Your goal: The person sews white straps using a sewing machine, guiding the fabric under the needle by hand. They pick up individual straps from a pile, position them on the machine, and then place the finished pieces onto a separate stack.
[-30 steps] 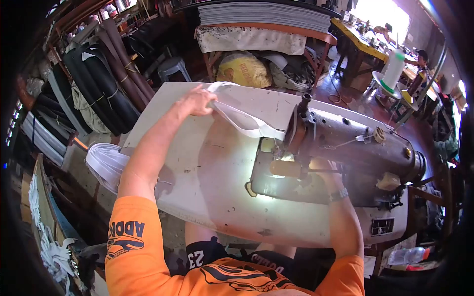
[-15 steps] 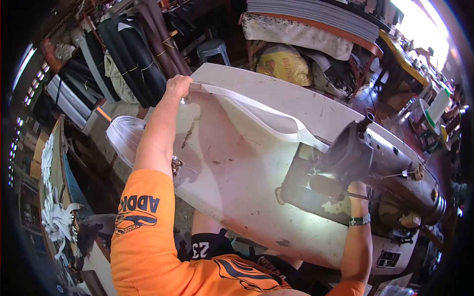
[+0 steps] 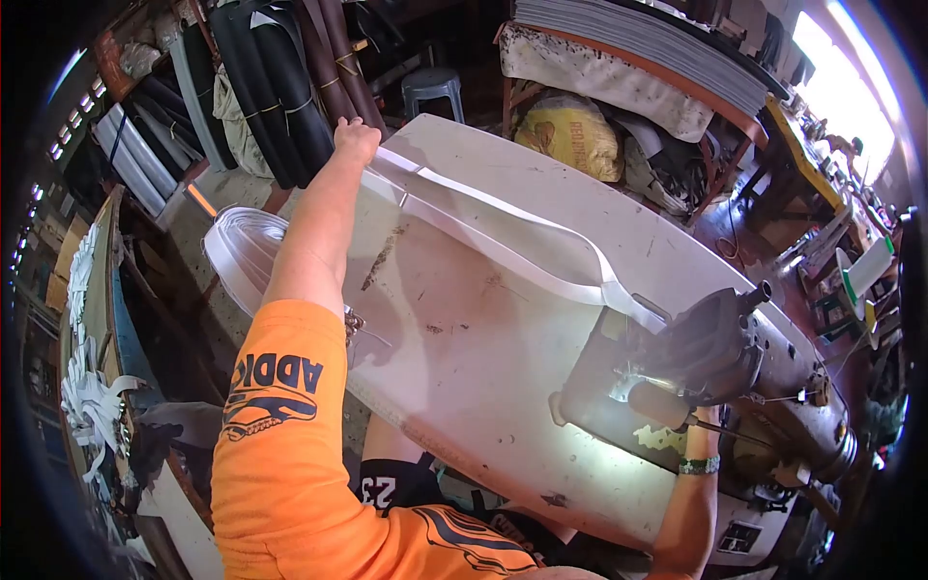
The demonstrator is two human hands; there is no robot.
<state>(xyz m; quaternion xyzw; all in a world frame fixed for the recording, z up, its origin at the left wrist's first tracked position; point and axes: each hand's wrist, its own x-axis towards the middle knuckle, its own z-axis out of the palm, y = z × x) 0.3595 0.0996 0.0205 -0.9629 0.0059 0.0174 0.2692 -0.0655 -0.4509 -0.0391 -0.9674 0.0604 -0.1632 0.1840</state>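
In the head view, our left hand is gripping the white strap, fingers closing together around it, out by the table's far left corner. The strap is flat and smooth; its two lengths are bowing apart over the table and meeting just beside the machine, where they are running in as one band. Our right hand is reaching behind the machine's dark, rounded metal, so we cannot tell how its fingers are lying. A patterned band is circling that wrist.

The table is showing a pale, scuffed, stained surface. A thick, looped white bundle is hanging beyond its left edge. Past the far edge, a yellow sack is bulging under a bench; we cannot see its contents. Smooth dark rolls are standing near a grey stool. Between the strap and the near edge, bare board is giving us open room.
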